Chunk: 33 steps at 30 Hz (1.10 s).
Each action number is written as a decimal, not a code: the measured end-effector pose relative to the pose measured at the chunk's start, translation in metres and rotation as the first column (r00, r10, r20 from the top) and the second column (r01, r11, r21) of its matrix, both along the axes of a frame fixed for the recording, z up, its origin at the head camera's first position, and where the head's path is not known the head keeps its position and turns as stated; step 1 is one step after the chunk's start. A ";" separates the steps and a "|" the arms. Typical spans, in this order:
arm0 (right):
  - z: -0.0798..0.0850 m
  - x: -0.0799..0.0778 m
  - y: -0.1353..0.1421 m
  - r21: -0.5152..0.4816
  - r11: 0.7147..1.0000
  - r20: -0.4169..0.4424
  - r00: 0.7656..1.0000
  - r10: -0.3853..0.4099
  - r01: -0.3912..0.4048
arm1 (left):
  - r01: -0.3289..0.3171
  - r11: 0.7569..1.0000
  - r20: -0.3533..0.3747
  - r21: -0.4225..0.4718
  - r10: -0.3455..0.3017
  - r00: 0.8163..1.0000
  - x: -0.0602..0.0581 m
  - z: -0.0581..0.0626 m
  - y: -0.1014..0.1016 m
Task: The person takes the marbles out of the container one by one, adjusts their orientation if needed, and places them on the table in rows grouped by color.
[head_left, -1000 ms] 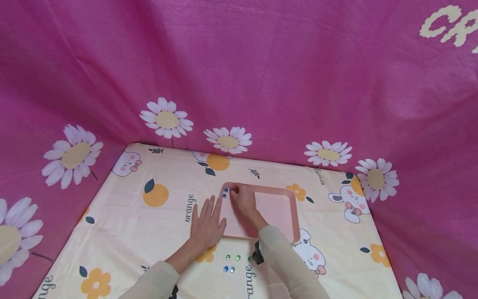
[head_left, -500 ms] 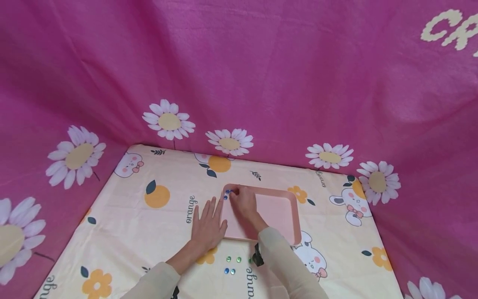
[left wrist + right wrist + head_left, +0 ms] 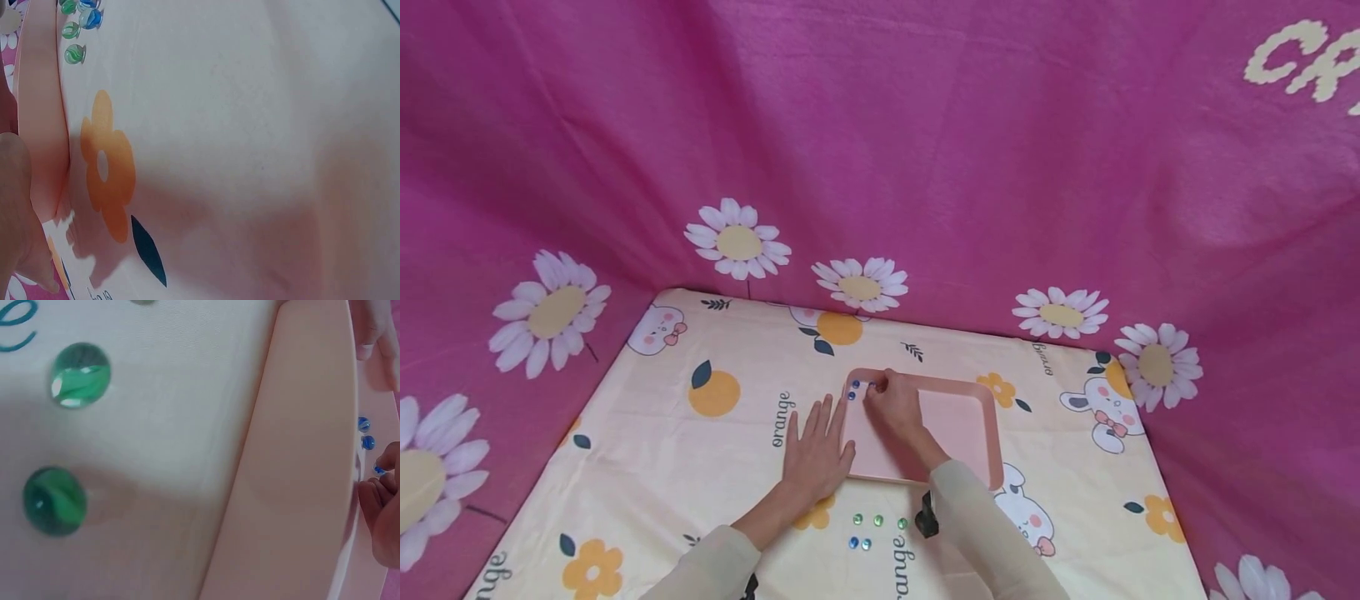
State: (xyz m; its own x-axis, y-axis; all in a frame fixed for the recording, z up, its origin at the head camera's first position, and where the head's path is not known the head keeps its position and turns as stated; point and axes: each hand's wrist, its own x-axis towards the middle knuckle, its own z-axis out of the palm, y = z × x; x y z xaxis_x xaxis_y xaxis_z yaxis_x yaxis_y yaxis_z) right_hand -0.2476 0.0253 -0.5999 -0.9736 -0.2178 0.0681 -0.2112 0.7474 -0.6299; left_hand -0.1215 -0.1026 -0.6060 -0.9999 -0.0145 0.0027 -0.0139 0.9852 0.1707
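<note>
My right hand (image 3: 895,404) is inside the pink tray (image 3: 955,429), near its far left corner, pinching a blue marble (image 3: 379,469) between curled fingers and thumb. Two more blue marbles, one at the wall (image 3: 852,396) and one just beyond it (image 3: 856,384), lie in that corner to the left of the hand. Flat on the cloth, with fingers spread, my left hand (image 3: 816,454) rests against the tray's left side. In the left wrist view, part of the left hand (image 3: 19,212) shows at the left edge beside the tray wall.
On the cloth in front of the tray lie three green marbles, the middle one (image 3: 878,520) among them, and two blue marbles, one of them leftmost (image 3: 853,543). A patterned cream cloth (image 3: 647,467) covers the table. Magenta curtains (image 3: 925,167) hang behind and at the sides.
My right hand has shifted slightly right inside the tray, and the pinched marble has moved with it, away from the two in the corner. The left hand has stayed in place.
</note>
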 end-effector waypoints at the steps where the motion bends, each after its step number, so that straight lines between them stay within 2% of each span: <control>1: 0.001 0.000 0.001 -0.005 1.000 0.004 1.000 0.001 -0.001 | 0.000 1.000 -0.002 0.001 0.000 1.000 0.000 0.000 0.000; 6: 0.006 0.006 0.010 -0.078 0.996 0.012 0.999 0.034 -0.033 | 0.005 1.000 0.008 0.007 -0.005 1.000 0.001 0.001 -0.001; 11: 0.015 0.015 0.021 -0.187 0.975 -0.062 0.992 0.107 -0.116 | 0.009 1.000 -0.001 0.006 -0.009 1.000 0.001 0.001 -0.001; 14: 0.021 0.024 0.028 -0.224 0.965 -0.105 0.988 0.115 -0.136 | 0.011 1.000 -0.011 0.007 -0.010 1.000 0.001 0.000 -0.001; 19: 0.030 0.049 0.043 -0.260 0.951 -0.131 0.982 0.137 -0.167 | 0.013 1.000 -0.005 0.009 -0.013 1.000 0.001 0.001 -0.001; 28: 0.045 0.103 0.070 -0.303 0.930 -0.016 0.977 0.211 -0.206 | 0.008 0.999 -0.013 0.032 -0.007 1.000 0.001 0.000 0.000; 33: 0.045 0.128 0.082 -0.306 0.928 0.016 0.973 0.229 -0.213 | 0.005 1.000 -0.025 0.024 -0.005 1.000 0.000 -0.001 0.001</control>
State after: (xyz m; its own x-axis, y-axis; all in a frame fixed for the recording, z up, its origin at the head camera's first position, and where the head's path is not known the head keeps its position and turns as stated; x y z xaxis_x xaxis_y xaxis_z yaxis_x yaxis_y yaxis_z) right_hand -0.1193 0.1074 -0.5547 -0.9070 -0.4049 0.1157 -0.3113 0.4595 -0.8319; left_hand -0.1211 -0.1019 -0.6073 -0.9996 -0.0100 0.0278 -0.0044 0.9810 0.1941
